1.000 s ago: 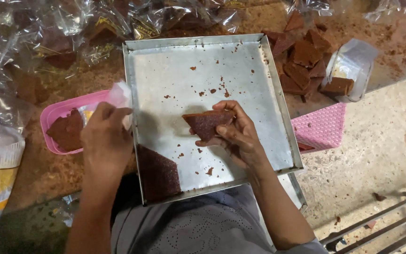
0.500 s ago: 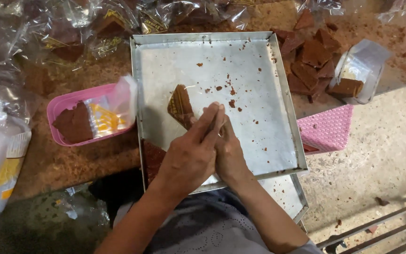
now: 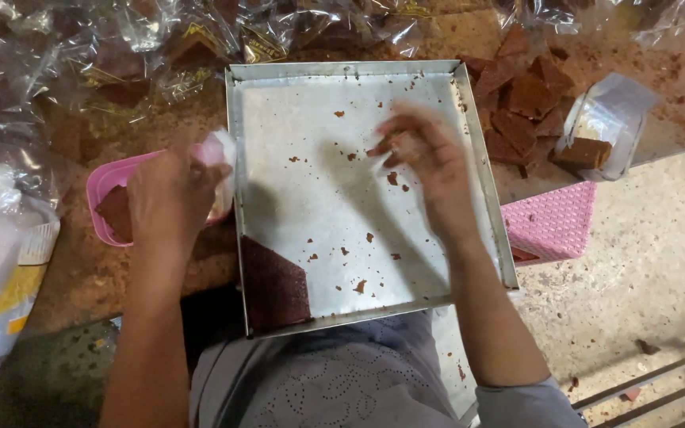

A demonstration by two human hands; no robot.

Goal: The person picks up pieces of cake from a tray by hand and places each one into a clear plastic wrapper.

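Observation:
A square metal tray [image 3: 477,158] lies in front of me, dotted with brown crumbs. A dark brown slab piece [image 3: 275,285] sits in its near left corner. My left hand [image 3: 168,198] is over a pink basket [image 3: 101,186] left of the tray, closed on a clear plastic packet [image 3: 220,150]. Another brown piece [image 3: 112,214] lies in that basket. My right hand [image 3: 426,158] hovers blurred above the middle of the tray, fingers apart, with nothing clearly in it.
A pile of brown pieces [image 3: 525,103] and a clear plastic tub [image 3: 608,127] holding one piece lie right of the tray. A pink perforated basket [image 3: 552,222] stands below them. Crumpled clear wrappers [image 3: 120,47] cover the back, plastic bags [image 3: 1,261] the left. A metal grate [image 3: 660,388] is at bottom right.
Both hands were together on a brown piece at the tray's middle. That piece has left the tray; my left hand moved to the pink basket and my right hand lifted away.

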